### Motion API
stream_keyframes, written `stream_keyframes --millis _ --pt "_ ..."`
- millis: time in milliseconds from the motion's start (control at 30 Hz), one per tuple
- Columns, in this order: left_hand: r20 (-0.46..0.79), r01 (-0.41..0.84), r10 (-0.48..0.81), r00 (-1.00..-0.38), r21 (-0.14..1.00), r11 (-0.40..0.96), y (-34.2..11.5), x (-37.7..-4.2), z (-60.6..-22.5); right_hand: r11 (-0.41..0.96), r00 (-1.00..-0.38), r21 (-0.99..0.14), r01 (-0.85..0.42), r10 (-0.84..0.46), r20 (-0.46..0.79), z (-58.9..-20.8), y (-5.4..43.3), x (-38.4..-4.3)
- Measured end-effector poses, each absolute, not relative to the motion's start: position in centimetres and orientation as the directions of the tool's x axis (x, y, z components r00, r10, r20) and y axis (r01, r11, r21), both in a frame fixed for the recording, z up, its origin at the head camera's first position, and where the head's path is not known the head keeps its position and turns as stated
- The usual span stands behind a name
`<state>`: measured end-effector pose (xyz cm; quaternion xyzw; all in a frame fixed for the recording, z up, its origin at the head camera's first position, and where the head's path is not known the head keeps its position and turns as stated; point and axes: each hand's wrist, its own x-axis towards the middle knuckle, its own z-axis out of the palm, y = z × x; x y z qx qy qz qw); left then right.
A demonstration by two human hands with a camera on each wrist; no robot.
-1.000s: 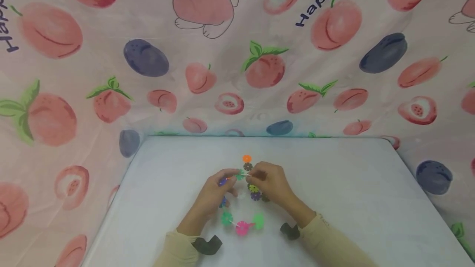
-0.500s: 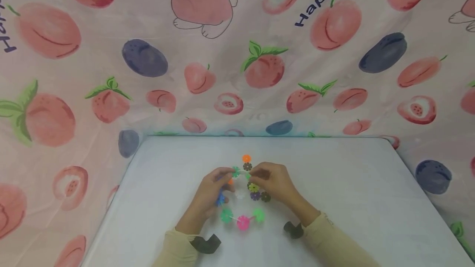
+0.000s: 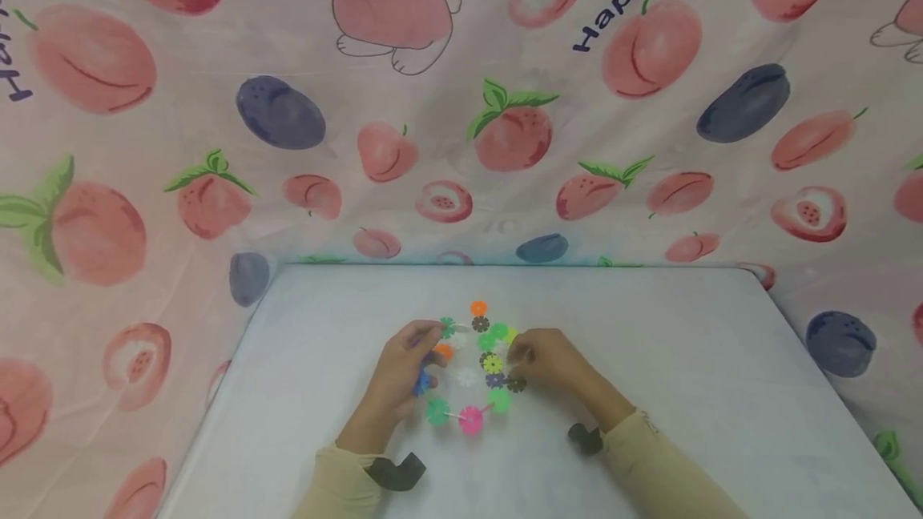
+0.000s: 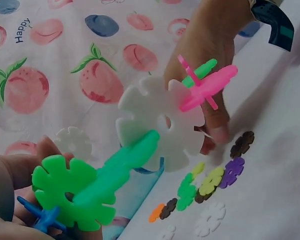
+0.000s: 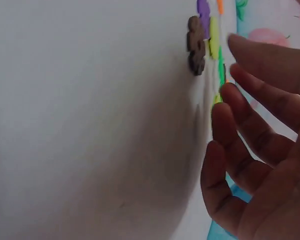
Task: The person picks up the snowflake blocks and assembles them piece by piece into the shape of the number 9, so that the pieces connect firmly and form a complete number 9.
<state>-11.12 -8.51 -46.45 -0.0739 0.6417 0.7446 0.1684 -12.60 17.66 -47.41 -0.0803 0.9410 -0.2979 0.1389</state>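
My left hand (image 3: 402, 371) holds a curved chain of slotted snowflake discs, pinching it near its far end. The chain's blue disc (image 3: 421, 381), orange disc (image 3: 443, 352), green disc (image 3: 437, 412) and pink disc (image 3: 471, 420) show around the fingers. In the left wrist view a bright green disc (image 4: 50, 192) and a white disc (image 4: 145, 120) are slotted together close to the camera. My right hand (image 3: 551, 363) hovers beside loose discs, fingers loosely bent and holding nothing. Nearest to it lies a brown disc (image 5: 195, 46) on the table.
More loose discs lie between the hands: a yellow disc (image 3: 493, 364), a purple disc (image 3: 495, 380), a white disc (image 3: 466, 377) and several green ones. Farther back are another brown disc (image 3: 480, 324) and an orange disc (image 3: 479, 308). A fruit-print cloth (image 3: 447, 142) hangs behind the white table (image 3: 649, 327).
My right hand has left the chain's far end and moved right and nearer, uncovering green and yellow loose discs. My left hand has shifted slightly left with the chain.
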Motion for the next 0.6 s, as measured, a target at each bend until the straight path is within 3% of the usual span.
stream_keyframes --millis 133,600 --pt "-0.298 -0.322 0.165 -0.94 0.935 -0.15 -8.52 -11.12 -46.36 0.83 -0.928 -0.554 -0.065 -0.255 -0.273 -47.76 17.77 -12.37" --pt "-0.286 -0.313 0.184 -0.94 0.939 -0.14 -8.49 -11.1 -46.17 0.807 -0.893 -0.571 -0.152 -0.359 -0.271 -48.42 18.0 -12.44"
